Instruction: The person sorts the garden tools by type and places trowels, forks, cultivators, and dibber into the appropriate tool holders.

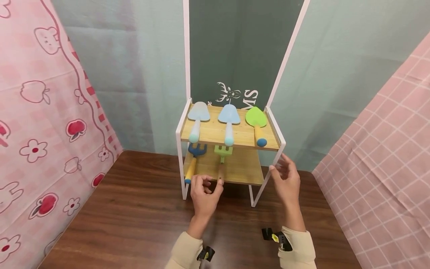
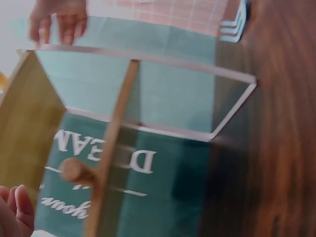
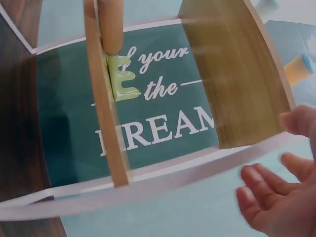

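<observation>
A toy fork with green tines [image 1: 223, 151] and a brown handle [image 2: 76, 170] lies on the lower shelf [image 1: 243, 168]. My left hand [image 1: 205, 196] is in front of that shelf, fingers bent loosely; the left wrist view shows its fingertips apart from the handle. Left of it lies a blue toy fork [image 1: 197, 150] with a yellow handle. My right hand [image 1: 288, 181] is beside the rack's right white post [image 1: 268, 175], fingers spread and holding nothing. In the right wrist view its thumb [image 3: 298, 120] is near the upper board's edge; contact is unclear.
On the upper shelf [image 1: 215, 130] lie a white toy shovel [image 1: 199, 111], a pale blue one [image 1: 229, 114] and a green one [image 1: 256, 117]. A light blue pronged thing [image 2: 237, 22] is on the dark wooden table [image 1: 134, 209]. Pink cloths [image 1: 379, 164] hang at both sides.
</observation>
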`<state>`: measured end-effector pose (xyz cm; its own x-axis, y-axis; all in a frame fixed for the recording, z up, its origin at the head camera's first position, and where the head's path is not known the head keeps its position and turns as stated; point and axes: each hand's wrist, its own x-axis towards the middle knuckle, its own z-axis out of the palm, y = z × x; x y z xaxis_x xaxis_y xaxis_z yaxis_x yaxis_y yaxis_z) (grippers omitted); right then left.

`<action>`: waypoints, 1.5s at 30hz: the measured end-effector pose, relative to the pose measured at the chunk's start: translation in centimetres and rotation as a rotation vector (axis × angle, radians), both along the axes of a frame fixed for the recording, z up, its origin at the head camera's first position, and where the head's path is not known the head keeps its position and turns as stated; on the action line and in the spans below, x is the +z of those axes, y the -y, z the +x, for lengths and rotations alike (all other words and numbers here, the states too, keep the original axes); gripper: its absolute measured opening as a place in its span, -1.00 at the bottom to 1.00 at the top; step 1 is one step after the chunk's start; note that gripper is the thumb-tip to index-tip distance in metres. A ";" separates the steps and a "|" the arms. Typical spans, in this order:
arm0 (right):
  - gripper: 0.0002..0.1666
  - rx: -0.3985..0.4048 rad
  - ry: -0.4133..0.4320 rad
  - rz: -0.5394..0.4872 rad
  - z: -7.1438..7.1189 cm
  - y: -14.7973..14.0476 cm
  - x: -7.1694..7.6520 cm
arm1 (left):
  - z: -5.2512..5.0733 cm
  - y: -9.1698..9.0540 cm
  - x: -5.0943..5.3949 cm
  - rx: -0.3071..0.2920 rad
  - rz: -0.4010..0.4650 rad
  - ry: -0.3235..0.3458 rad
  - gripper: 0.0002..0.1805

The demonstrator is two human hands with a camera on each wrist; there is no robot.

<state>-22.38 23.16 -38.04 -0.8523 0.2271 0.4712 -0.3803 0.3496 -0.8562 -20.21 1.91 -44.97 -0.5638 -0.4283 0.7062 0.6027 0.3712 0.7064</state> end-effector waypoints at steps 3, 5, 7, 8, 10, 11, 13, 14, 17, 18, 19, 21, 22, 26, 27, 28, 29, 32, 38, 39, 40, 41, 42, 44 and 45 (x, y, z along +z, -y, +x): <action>-0.38 0.013 0.079 0.167 0.3 -1.2 -1.5 | 0.2 0.9 0.5 -0.022 -0.058 -0.001 -0.74; -0.36 0.028 0.116 0.292 0.7 -1.9 -2.3 | 0.5 1.5 1.1 -0.033 -0.088 0.005 -0.76; -0.35 0.055 0.133 0.403 1.2 -2.5 -2.8 | 0.8 2.1 1.8 -0.034 -0.119 0.016 -0.76; -0.33 0.071 0.142 0.450 1.4 -2.8 -3.1 | 0.9 2.4 2.1 -0.034 -0.133 0.026 -0.76; -0.29 0.112 0.163 0.517 1.6 -3.4 -3.7 | 1.2 3.1 2.7 -0.031 -0.163 0.032 -0.74; -0.28 0.129 0.170 0.547 1.8 -3.6 -4.0 | 1.2 3.4 2.9 -0.031 -0.175 0.045 -0.73; -0.26 0.160 0.182 0.594 2.1 -4.0 -4.6 | 1.3 4.1 3.3 -0.030 -0.208 0.055 -0.71; -0.26 0.167 0.189 0.612 2.2 -4.2 -4.9 | 1.3 4.4 3.5 -0.034 -0.223 0.059 -0.70; -0.29 0.174 0.208 0.667 2.8 -4.4 -5.6 | 1.3 5.1 4.1 -0.026 -0.256 0.061 -0.69; -0.30 0.176 0.217 0.682 3.0 -4.5 -5.9 | 1.3 5.4 4.3 -0.018 -0.266 0.057 -0.69; -0.31 0.176 0.227 0.695 3.3 -4.6 -6.1 | 1.2 5.6 4.5 -0.012 -0.274 0.054 -0.69; -0.33 0.170 0.243 0.719 3.8 -4.7 -6.6 | 1.1 6.1 5.0 0.004 -0.281 0.044 -0.70; -0.34 0.166 0.248 0.727 4.0 -4.8 -6.8 | 1.1 6.3 5.2 0.012 -0.282 0.041 -0.70; -0.35 0.139 0.248 0.746 4.9 -5.2 -7.9 | 0.6 7.3 6.0 0.062 -0.301 0.015 -0.70; -0.35 0.135 0.251 0.750 5.1 -5.3 -8.2 | 0.5 7.5 6.2 0.081 -0.310 0.009 -0.70; -0.35 0.137 0.255 0.754 5.3 -5.4 -8.5 | 0.4 7.8 6.3 0.103 -0.322 0.003 -0.70; -0.36 0.138 0.261 0.759 5.4 -5.4 -8.8 | 0.3 8.1 6.4 0.121 -0.335 -0.001 -0.70; -0.35 0.142 0.308 0.782 5.9 -5.5 -9.3 | 0.1 8.6 6.8 0.161 -0.368 -0.005 -0.70; -0.37 0.128 0.373 0.824 6.7 -6.0 -9.6 | -0.2 9.3 7.5 0.184 -0.434 0.010 -0.67; -0.37 0.125 0.380 0.826 6.8 -6.2 -9.7 | -0.2 9.4 7.6 0.187 -0.440 0.012 -0.67; -0.37 0.120 0.393 0.827 7.0 -6.4 -9.7 | -0.3 9.6 7.7 0.188 -0.442 0.013 -0.66; -0.37 0.115 0.402 0.828 7.1 -6.5 -9.8 | -0.4 9.7 7.8 0.189 -0.439 0.011 -0.65; -0.37 0.108 0.413 0.829 7.2 -6.7 -9.9 | -0.6 9.8 7.9 0.189 -0.433 0.006 -0.64; -0.36 0.086 0.432 0.830 7.4 -7.1 -10.1 | -0.9 10.1 8.1 0.195 -0.423 -0.003 -0.62; -0.35 0.070 0.442 0.829 7.5 -7.3 -10.2 | -1.1 10.2 8.2 0.197 -0.418 -0.010 -0.60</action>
<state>-14.86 30.51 -48.27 -0.9915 -0.0939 0.0900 -0.1231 0.9010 -0.4159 -21.27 -8.26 -36.80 -0.4922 -0.2043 0.8461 0.4982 0.7310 0.4663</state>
